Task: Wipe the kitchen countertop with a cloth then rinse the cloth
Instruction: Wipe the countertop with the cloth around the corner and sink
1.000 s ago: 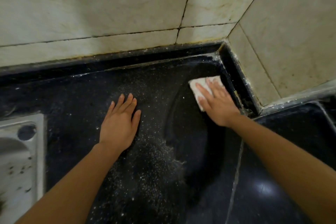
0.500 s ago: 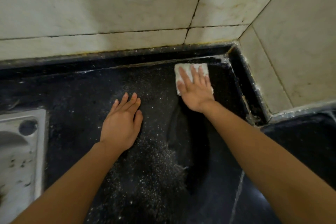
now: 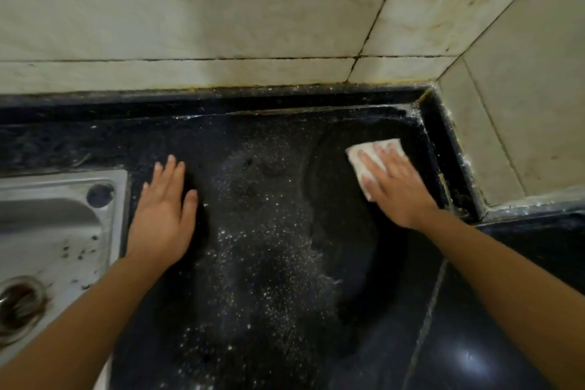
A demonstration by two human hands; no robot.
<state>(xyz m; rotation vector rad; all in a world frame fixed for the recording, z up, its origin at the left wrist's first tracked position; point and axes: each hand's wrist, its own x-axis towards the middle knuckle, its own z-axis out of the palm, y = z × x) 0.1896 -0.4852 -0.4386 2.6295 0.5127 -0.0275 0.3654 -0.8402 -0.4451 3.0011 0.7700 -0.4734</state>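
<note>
A folded white cloth [image 3: 359, 159] lies flat on the black countertop [image 3: 272, 310] near the back right corner. My right hand [image 3: 395, 187] presses down on it with fingers spread, covering most of it. My left hand [image 3: 164, 209] rests flat on the counter, palm down, holding nothing, just right of the steel sink [image 3: 47, 231]. A band of white dust [image 3: 262, 231] runs down the counter between my hands. The strip beside the cloth looks darker and wiped.
Stained pale wall tiles [image 3: 221, 9] rise behind the counter and turn forward at the right corner [image 3: 506, 104]. A raised black ledge [image 3: 443, 149] borders the counter at back and right. The sink's drain [image 3: 19, 304] is at the far left. A counter seam [image 3: 427, 320] runs at lower right.
My right hand slid the cloth from the right edge back and left toward the wall, then right again to near the corner. My left hand stayed flat. The view shifted, showing more sink.
</note>
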